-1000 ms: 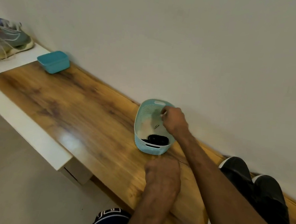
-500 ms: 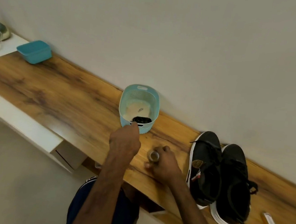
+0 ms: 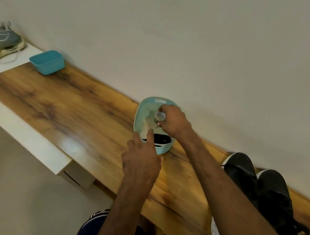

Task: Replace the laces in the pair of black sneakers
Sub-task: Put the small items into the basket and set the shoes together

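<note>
Two black sneakers (image 3: 240, 171), matte with white soles, lie side by side on the bench (image 3: 56, 111) at four o'clock of the one pale-blue basket (image 3: 163, 150). One teal tub (image 3: 46, 62) sits at ten o'clock. The right hand (image 3: 174, 122), down on the bench half a second ago, now pinches a small pale roll (image 3: 159, 116) over the basket, and the left hand (image 3: 141, 163) is loose, forefinger out.

A wooden bench (image 3: 71, 113) along the wall carries a teal tub (image 3: 47, 62) far left, a perforated basket (image 3: 163, 150) midway, and black sneakers (image 3: 243, 175) right.
</note>
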The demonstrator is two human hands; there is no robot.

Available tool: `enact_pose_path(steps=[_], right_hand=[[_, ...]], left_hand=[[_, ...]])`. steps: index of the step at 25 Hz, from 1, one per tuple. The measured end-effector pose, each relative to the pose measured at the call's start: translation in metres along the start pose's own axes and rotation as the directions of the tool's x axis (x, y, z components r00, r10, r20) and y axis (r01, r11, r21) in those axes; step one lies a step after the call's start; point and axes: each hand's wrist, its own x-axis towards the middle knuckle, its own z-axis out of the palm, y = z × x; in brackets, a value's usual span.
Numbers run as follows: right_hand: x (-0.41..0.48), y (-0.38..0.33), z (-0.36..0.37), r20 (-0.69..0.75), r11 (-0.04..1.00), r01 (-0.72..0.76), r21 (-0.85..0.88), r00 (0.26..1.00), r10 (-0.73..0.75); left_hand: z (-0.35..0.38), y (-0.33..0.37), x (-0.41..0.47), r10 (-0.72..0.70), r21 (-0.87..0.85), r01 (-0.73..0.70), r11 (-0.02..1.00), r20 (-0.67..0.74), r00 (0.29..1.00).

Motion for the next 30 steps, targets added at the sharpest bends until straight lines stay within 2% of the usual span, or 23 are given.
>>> enact_pose_path(steps=[4,8,11,15,18,20,22,24,25,26,28,29,30], right_hand=[[0.044,-0.009,0.048,0.145,0.995,0.027,-0.093,0.989,-0.013],[0.051,-0.012,0.071,0.250,0.991,0.012,-0.134,0.968,0.022],[0.044,-0.013,0.063,0.230,0.993,0.011,-0.122,0.973,0.018],[-0.008,-0.002,0.003,0.059,0.996,-0.053,0.068,0.997,0.049],[-0.083,0.044,-0.025,-0.140,0.989,-0.056,0.134,0.987,0.075],[-0.145,0.079,-0.040,-0.302,0.973,-0.052,0.225,0.946,0.121],[-0.212,0.108,-0.054,-0.452,0.952,-0.071,0.299,0.868,0.207],[-0.286,0.144,-0.059,-0.546,0.935,-0.157,0.319,0.776,0.317],[-0.324,0.168,-0.055,-0.544,0.908,-0.252,0.334,0.735,0.404],[-0.359,0.193,-0.049,-0.507,0.862,-0.367,0.351,0.699,0.504],[-0.427,0.237,-0.030,-0.339,0.712,-0.605,0.357,0.626,0.702],[-0.456,0.251,-0.019,-0.247,0.654,-0.675,0.342,0.607,0.756],[-0.477,0.259,-0.005,-0.179,0.639,-0.702,0.315,0.617,0.766]], left_hand=[[0.000,0.003,0.007,-0.024,0.056,0.022,0.998,0.040,0.999],[0.003,0.011,0.010,-0.039,0.079,0.039,0.996,-0.009,0.999],[0.002,0.023,0.007,-0.006,0.052,0.011,0.999,-0.097,0.995],[-0.002,0.045,-0.004,0.128,-0.109,-0.166,0.980,-0.290,0.948],[0.006,0.072,-0.022,0.330,-0.231,-0.402,0.886,-0.292,0.897],[0.019,0.094,-0.038,0.471,-0.271,-0.532,0.802,-0.260,0.843],[0.029,0.115,-0.054,0.577,-0.266,-0.618,0.740,-0.221,0.787],[0.038,0.136,-0.070,0.647,-0.281,-0.673,0.684,-0.191,0.738],[0.044,0.145,-0.079,0.678,-0.283,-0.691,0.665,-0.159,0.718],[0.050,0.152,-0.086,0.704,-0.274,-0.706,0.653,-0.122,0.699],[0.066,0.165,-0.101,0.748,-0.234,-0.734,0.638,-0.040,0.663],[0.073,0.172,-0.111,0.765,-0.213,-0.747,0.629,0.003,0.644],[0.080,0.178,-0.119,0.777,-0.195,-0.758,0.623,0.045,0.627]])
